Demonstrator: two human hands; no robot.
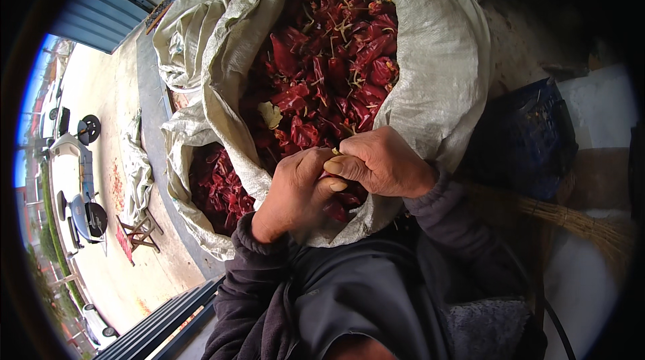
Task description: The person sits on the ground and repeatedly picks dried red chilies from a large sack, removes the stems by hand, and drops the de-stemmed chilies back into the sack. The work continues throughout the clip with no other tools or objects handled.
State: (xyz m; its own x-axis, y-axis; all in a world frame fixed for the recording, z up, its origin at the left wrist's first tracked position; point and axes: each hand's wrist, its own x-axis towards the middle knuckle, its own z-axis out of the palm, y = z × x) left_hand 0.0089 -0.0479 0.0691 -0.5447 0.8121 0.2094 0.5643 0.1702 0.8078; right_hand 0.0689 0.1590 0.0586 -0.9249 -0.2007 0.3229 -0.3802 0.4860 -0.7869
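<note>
Before me stands a large white woven sack (438, 58), its mouth rolled open and full of dried red chili peppers (337, 70), many with stems. Over its near rim, my left hand (297, 188) and my right hand (380, 163) meet, thumbs side by side. A bit of red chili pepper (327, 174) shows between the fingers of both hands; most of it is hidden. A pale stem end pokes out above the right thumb. One dry yellowish leaf (270, 114) lies on the peppers beyond my hands.
A smaller sack (176, 183) of red pepper pieces stands left, below a bunched white sack (189, 32). At right are a straw broom (569, 214) and a dark blue container (524, 133). Outside are a folding stool (138, 236) and scooters (83, 214).
</note>
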